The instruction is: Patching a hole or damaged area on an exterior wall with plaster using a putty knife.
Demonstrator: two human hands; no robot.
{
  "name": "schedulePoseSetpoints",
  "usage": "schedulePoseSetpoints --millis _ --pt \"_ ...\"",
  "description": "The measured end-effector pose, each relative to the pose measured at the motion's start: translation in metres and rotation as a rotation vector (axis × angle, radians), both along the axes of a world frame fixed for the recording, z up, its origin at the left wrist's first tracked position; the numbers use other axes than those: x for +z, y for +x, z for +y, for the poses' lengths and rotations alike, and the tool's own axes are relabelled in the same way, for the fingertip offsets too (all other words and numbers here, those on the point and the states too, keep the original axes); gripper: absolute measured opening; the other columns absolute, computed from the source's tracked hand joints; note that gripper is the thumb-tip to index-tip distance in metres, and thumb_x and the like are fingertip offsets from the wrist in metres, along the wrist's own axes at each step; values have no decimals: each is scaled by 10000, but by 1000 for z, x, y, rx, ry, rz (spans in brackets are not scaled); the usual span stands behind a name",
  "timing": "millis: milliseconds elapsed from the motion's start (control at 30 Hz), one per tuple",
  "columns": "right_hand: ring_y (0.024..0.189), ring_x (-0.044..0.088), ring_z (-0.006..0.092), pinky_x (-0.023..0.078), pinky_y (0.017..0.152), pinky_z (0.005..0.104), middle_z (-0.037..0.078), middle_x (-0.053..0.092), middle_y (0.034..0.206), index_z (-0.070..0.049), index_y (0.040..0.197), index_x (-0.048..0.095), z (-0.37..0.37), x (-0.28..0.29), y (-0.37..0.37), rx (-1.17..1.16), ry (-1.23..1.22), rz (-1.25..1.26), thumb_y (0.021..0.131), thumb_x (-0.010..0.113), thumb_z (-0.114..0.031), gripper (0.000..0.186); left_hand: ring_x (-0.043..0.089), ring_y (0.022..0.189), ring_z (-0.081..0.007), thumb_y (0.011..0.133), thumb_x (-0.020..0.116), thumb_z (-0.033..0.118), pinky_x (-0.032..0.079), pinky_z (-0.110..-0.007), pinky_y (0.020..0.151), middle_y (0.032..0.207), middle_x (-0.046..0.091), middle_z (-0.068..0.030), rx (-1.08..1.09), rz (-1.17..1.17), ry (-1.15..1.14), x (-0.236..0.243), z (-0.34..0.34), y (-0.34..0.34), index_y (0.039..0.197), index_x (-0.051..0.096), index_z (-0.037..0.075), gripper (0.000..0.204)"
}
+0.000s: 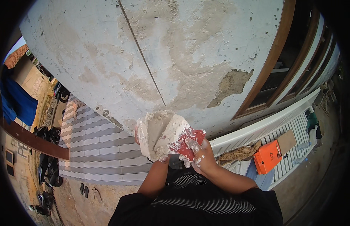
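My left hand is closed around a white, putty-smeared tub from below and the side; the thumb shows at its near edge, and most of the palm is hidden. Thick grey-beige wet putty fills the tub. In my right hand is a red putty scraper, gripped with the thumb on top and heavily coated in white putty. Its far part lies against the putty at the tub's right side. Ahead stands a pale wall with beige filled patches and a rough bare patch low on the right.
Wood-framed windows line the wall's right side. Below them, a white slatted bench holds an orange bag, cloth and plastic bottles. Tiled floor lies left, with sandals near its edge. Motorcycles stand farther left.
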State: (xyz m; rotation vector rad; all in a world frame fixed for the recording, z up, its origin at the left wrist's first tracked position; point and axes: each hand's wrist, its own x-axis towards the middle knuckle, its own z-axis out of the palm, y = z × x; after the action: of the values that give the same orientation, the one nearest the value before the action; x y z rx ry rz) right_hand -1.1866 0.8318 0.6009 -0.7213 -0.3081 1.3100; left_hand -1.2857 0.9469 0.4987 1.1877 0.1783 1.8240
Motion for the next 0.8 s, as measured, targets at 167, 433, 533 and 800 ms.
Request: schedulePoseSetpoints --millis 167,433,533,800 --pt "860 636 165 528 668 283 91 625 1026 5 1168 520 4 6 -1 -21 -10 49 930 555 -87 258 271 1358 -393 753 467 708 282 -571 1083 1514 203 -137 37 26 3 -1 0 3 1479 197 150 955" --pt "860 639 204 523 657 311 115 623 1045 2 1187 512 10 7 20 -145 8 160 931 518 -98 275 270 1358 -393 748 474 714 282 -572 1083 1515 198 -137 61 43 26 -6 6 -3 1480 192 152 965" --pt "806 650 225 529 588 333 121 626 1045 -2 1192 508 7 4 40 -190 61 160 898 541 -100 312 330 1328 -392 798 413 661 318 -538 1076 1487 277 -132 -146 -101 -218 -2 3 -8 1468 223 144 867" --pt "817 655 182 567 642 311 92 645 1008 -22 1156 539 10 -38 116 -552 134 -120 900 582 -110 274 392 1295 -348 876 332 660 382 -533 1027 1467 320 -89 -137 -323 -666 64 -14 -17 1447 276 180 748"
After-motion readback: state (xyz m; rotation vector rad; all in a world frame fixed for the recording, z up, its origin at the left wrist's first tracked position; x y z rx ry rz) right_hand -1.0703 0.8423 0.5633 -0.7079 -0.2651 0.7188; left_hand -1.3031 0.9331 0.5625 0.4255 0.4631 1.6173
